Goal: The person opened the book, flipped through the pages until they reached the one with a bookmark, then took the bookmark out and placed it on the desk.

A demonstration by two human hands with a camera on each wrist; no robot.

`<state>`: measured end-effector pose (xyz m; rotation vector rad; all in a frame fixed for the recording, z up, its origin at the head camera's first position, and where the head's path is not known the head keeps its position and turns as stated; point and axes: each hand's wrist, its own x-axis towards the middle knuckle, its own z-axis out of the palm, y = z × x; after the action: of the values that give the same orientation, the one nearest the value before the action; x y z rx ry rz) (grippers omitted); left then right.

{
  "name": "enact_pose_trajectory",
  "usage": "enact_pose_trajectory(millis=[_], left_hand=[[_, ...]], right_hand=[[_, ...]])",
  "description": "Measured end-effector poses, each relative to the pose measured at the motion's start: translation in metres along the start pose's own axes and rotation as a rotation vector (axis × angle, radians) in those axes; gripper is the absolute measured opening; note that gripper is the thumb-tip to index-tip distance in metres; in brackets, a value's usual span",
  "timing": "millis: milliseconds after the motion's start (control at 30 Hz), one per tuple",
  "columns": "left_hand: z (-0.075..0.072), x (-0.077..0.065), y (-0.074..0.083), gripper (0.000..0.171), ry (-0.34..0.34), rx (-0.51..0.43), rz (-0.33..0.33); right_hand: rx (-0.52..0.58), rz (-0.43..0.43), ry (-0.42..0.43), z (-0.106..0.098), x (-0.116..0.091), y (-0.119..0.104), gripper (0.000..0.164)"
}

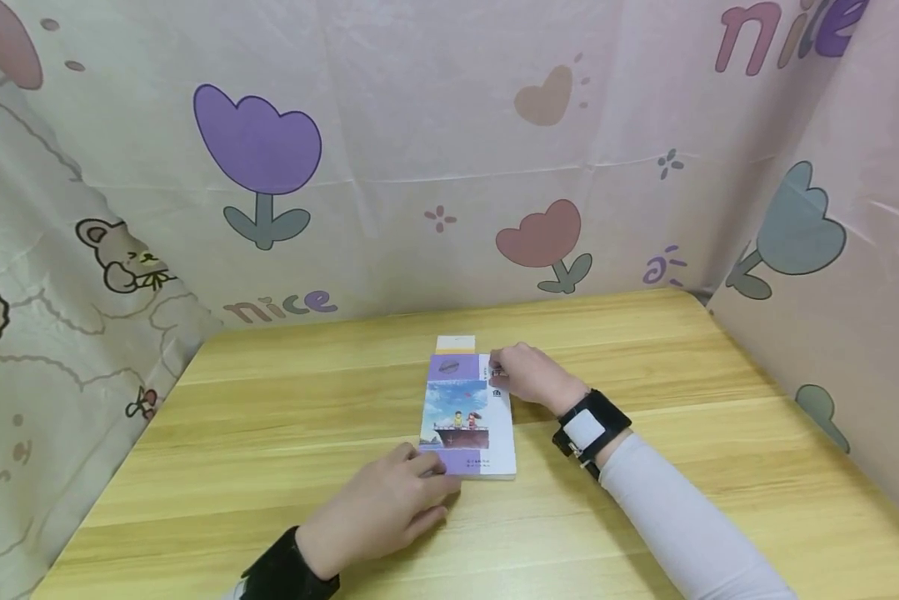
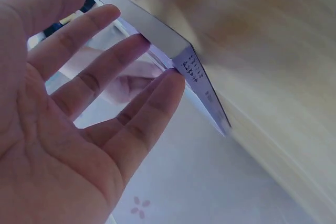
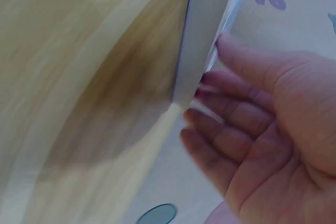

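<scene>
Book lies flat and closed, cover up, near the middle of the surface, a little toward its far edge, with a pale slip poking out past its far end. I judge the work barely begun: nothing is lifted or opened yet. My left hand rests with relaxed, straight fingers touching the near left corner; my right hand touches the far right edge, its fingers at the page block, gripping nothing that I can see.
</scene>
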<state>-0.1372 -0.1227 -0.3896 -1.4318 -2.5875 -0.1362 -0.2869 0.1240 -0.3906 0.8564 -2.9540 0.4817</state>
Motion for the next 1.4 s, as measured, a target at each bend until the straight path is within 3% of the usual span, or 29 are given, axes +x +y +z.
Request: enact_pose_trajectory(millis=[100,200,433,600,733,1400], left_hand=[[0.001,0.001,0.008,0.029,0.008,-0.013,0.054],[0.002,0.002,0.013,0.029,0.022,-0.036,0.065],[0.004,0.003,0.015,0.039,0.043,-0.137,-0.067],[0.009,0.005,0.014,0.036,0.054,-0.070,-0.167],[0.012,0.007,0.012,0.033,0.059,-0.050,-0.219],[0.015,0.028,-0.005,0.026,0.064,-0.098,-0.245]], right_hand=[[0.045,-0.022,-0.016,0.002,0.001,0.005,0.018],[0.083,-0.026,-0.013,0.004,0.000,0.007,0.024],[0.156,0.041,0.012,0.002,-0.005,0.005,0.025],[0.132,0.173,0.047,-0.003,-0.011,0.002,0.034],[0.153,0.260,0.044,-0.007,-0.014,0.001,0.024],[0.240,0.346,0.005,-0.010,-0.015,0.012,0.014]])
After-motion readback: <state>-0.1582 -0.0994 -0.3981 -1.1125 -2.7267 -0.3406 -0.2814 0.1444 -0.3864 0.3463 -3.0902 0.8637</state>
